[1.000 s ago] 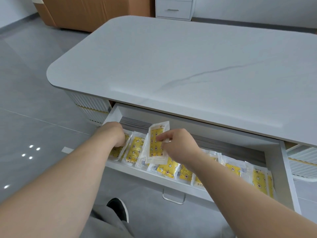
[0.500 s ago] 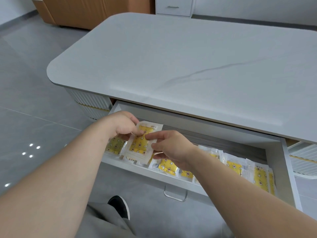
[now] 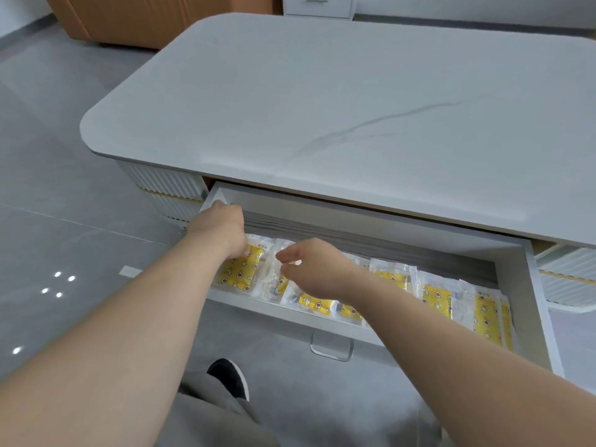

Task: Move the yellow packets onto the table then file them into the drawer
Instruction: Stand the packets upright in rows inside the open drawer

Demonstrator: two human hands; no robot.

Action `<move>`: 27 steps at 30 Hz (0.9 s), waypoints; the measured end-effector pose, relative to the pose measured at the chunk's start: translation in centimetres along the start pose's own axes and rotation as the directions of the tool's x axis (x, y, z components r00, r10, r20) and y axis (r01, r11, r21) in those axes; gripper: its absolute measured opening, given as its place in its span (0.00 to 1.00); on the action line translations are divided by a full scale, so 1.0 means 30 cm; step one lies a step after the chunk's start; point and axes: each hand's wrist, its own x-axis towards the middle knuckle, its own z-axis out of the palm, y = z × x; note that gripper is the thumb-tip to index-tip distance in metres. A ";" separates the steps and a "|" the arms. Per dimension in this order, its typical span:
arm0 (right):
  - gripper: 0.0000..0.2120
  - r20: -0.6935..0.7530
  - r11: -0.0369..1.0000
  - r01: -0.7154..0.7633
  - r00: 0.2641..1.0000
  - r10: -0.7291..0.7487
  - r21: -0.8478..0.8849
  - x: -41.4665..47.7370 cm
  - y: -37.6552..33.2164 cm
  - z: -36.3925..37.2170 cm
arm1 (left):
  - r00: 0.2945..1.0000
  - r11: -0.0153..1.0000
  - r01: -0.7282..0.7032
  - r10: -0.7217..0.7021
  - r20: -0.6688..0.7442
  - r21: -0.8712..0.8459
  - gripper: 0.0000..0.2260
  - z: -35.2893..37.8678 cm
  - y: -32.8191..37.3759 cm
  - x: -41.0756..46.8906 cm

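The white drawer (image 3: 535,285) stands pulled out under the grey marble table top (image 3: 322,108). A row of several yellow packets (image 3: 432,295) in clear wrap fills it from left to right. My left hand (image 3: 222,230) reaches into the drawer's left end, its fingers curled down on the top edge of the leftmost yellow packet (image 3: 240,272), which lies nearly flat there. My right hand (image 3: 312,269) hovers just right of that packet, thumb and forefinger slightly apart and holding nothing. The packets under my right hand are partly hidden.
A metal handle (image 3: 332,348) sticks out of the drawer front. My black shoe (image 3: 230,377) and grey trouser leg are below it on the grey tiled floor. A brown cabinet (image 3: 145,17) and a small white drawer unit (image 3: 319,4) stand beyond the table.
The packet my right hand lifted upright passed to my left hand and went down at the drawer's left end. My right hand let go of it.
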 end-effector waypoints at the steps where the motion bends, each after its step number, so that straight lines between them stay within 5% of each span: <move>1: 0.18 -0.010 0.998 0.018 1.000 -0.019 -0.067 -0.011 0.000 -0.020 | 0.999 0.999 -0.040 0.040 -0.013 -0.010 0.31 -0.025 0.019 -0.016; 5: 0.19 -0.044 0.951 0.045 0.997 -0.061 -0.307 -0.080 0.029 -0.113 | 0.937 0.938 -0.345 0.342 -0.076 -0.033 0.42 -0.100 0.097 -0.138; 8: 0.27 -0.040 0.919 0.023 0.998 -0.042 -0.394 -0.169 0.078 -0.182 | 0.850 0.850 -0.527 0.527 0.006 0.002 0.57 -0.110 0.135 -0.247; 11: 0.48 -0.018 0.901 -0.054 0.999 0.051 -0.430 -0.274 0.140 -0.222 | 0.803 0.797 -0.593 0.575 0.156 0.113 0.69 -0.086 0.189 -0.282; 15: 0.70 -0.015 0.820 -0.097 0.994 0.107 -0.564 -0.358 0.229 -0.217 | 0.766 0.746 -0.642 0.608 0.211 0.180 0.74 -0.027 0.274 -0.289; 20: 0.73 -0.091 0.798 -0.175 0.985 0.150 -0.576 -0.371 0.309 -0.232 | 0.719 0.682 -0.689 0.687 0.108 0.247 0.76 0.023 0.334 -0.286; 27: 0.71 -0.170 0.775 -0.083 0.985 -0.033 -0.627 -0.362 0.311 -0.239 | 0.722 0.682 -0.680 0.687 0.080 0.269 0.75 0.004 0.368 -0.255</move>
